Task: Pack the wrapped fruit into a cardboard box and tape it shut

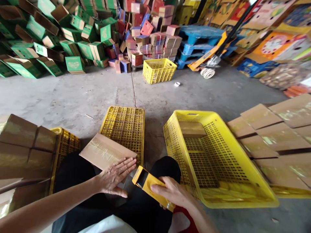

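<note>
One cardboard box (104,150), left of frame centre, over the lower part of a yellow crate (123,123). Judged light, stiff-walled, dentable; glossy top probably slick. Left hand (114,176) open, laid flat across its lower-right edge; right hand (170,189) closed round a yellow tape dispenser (148,185), lower centre. Best hold: opposite side walls, palms flat.

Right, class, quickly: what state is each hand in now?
Left hand: open, fingers extended, resting on the cardboard box.
Right hand: closed, holding the yellow handheld tool.
</note>
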`<action>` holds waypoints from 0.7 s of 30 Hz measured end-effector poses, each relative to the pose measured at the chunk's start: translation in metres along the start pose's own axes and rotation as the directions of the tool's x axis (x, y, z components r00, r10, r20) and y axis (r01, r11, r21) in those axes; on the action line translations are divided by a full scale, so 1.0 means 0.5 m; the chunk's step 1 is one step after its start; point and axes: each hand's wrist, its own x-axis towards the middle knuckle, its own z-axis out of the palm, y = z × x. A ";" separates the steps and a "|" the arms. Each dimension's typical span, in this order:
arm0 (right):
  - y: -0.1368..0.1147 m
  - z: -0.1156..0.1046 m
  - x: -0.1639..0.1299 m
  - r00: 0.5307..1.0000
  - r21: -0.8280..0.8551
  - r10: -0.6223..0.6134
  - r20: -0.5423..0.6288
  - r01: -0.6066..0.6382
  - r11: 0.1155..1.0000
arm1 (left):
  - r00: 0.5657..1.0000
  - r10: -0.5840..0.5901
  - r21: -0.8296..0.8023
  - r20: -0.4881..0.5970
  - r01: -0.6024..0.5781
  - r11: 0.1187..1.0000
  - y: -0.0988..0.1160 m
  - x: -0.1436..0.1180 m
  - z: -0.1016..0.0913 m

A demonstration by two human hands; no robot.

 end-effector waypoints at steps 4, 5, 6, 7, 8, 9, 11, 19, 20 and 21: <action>0.031 -0.022 -0.023 0.988 -0.196 -0.069 -0.141 0.041 0.980 | 1.000 0.002 0.017 0.024 -0.002 1.000 -0.002 0.002 -0.001; 0.040 -0.027 -0.027 0.983 -0.228 -0.080 -0.164 0.041 0.973 | 1.000 0.001 0.021 0.031 -0.002 1.000 -0.001 0.002 -0.003; 0.047 -0.031 -0.029 0.981 -0.243 -0.080 -0.178 0.035 0.969 | 0.999 -0.003 0.025 0.036 0.002 1.000 -0.001 0.003 -0.004; 0.052 -0.033 -0.028 0.980 -0.239 -0.069 -0.184 0.024 0.971 | 0.999 -0.007 0.028 0.041 0.005 1.000 0.000 0.003 -0.005; 0.054 -0.032 -0.025 0.982 -0.215 -0.044 -0.184 0.004 0.977 | 0.999 -0.010 0.031 0.046 0.008 0.999 0.001 0.004 -0.006; 0.054 -0.030 -0.020 0.985 -0.170 -0.011 -0.175 -0.020 0.985 | 0.999 -0.011 0.032 0.048 0.009 0.999 0.001 0.004 -0.007; 0.047 -0.022 -0.005 0.993 -0.058 0.048 -0.106 -0.054 0.997 | 0.999 -0.010 0.025 0.044 0.009 1.000 0.000 0.003 -0.007; 0.015 -0.002 0.057 0.993 0.001 0.106 0.051 -0.106 0.994 | 0.993 -0.103 -0.018 -0.053 0.103 0.995 -0.012 -0.011 -0.008; 0.012 -0.001 0.062 0.992 -0.010 0.111 0.060 -0.110 0.994 | 0.983 -0.163 0.000 -0.090 0.164 0.987 -0.021 -0.015 -0.010; 0.008 0.000 0.067 0.992 -0.016 0.109 0.067 -0.108 0.994 | 0.962 -0.233 0.026 -0.140 0.239 0.971 -0.033 -0.022 -0.012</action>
